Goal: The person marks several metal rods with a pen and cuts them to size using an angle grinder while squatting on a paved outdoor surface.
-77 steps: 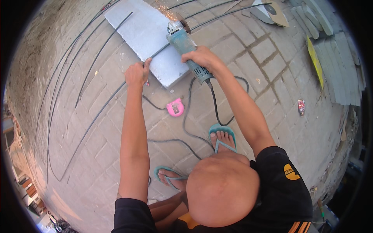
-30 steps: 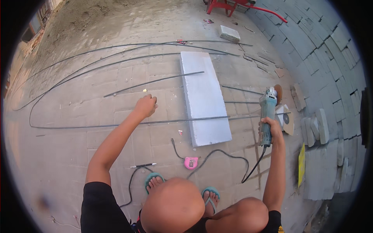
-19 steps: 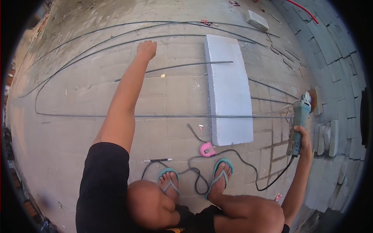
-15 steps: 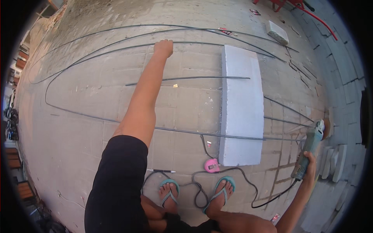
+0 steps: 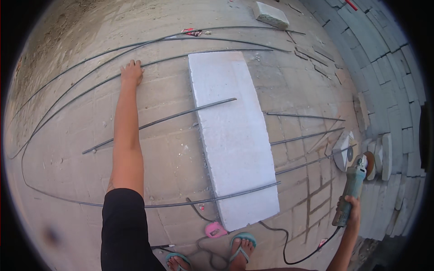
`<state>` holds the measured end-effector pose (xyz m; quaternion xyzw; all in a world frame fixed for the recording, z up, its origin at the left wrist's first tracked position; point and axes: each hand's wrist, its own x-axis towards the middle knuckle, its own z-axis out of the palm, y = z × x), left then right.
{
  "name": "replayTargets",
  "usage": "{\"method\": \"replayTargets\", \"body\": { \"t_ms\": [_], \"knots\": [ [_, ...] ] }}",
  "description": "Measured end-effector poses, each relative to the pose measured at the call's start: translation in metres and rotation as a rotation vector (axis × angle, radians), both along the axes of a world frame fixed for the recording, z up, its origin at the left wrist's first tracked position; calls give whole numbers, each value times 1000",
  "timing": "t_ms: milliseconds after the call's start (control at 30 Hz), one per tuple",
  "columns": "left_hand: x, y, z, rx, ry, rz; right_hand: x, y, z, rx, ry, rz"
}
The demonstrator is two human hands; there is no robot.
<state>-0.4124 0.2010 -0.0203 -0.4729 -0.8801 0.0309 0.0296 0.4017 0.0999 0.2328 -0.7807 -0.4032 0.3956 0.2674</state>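
My left arm reaches forward, and my left hand (image 5: 132, 73) has its fingers curled over a long thin steel rod (image 5: 167, 59). That rod runs onto the far end of a pale rectangular block (image 5: 235, 135). In my right hand (image 5: 350, 211) is a green-grey angle grinder (image 5: 355, 183), gripped by its body, its brown disc (image 5: 370, 165) facing up and right. A shorter steel rod (image 5: 167, 118) lies with its right end on the block. Nearer to me, one end of a bent rod (image 5: 244, 193) crosses the block too.
Cut rods (image 5: 312, 135) lie right of the block, near a stack of grey blocks (image 5: 384, 72). A pink tape measure (image 5: 215, 229) sits by my sandalled feet (image 5: 242, 248). The grinder's black cord (image 5: 289, 259) trails across the paved floor. A broken block (image 5: 271, 16) lies farther off.
The view has swung right. My left hand is still at the long rod, its fingers looser than before. The grinder stays in my right hand, at the right side.
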Motion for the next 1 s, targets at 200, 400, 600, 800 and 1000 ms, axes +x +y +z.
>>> {"method": "replayTargets", "body": {
  "t_ms": [200, 400, 600, 800, 1000],
  "knots": [
    [-15, 1, -15, 97, 96, -129, 23, -24, -11, -28, 58, -71],
    [-23, -28, 22, 301, -19, -207, 8, -38, -6, -17, 47, -73],
    [-8, -68, 115, 548, -452, -317, 10, -35, 3, -1, 89, -32],
    [86, -128, 113, 498, -589, -362, 8, -27, -3, 8, 176, 29],
    [163, -185, 110, 494, -595, -436, 12, -29, 6, -3, 241, 112]
  ]
}}
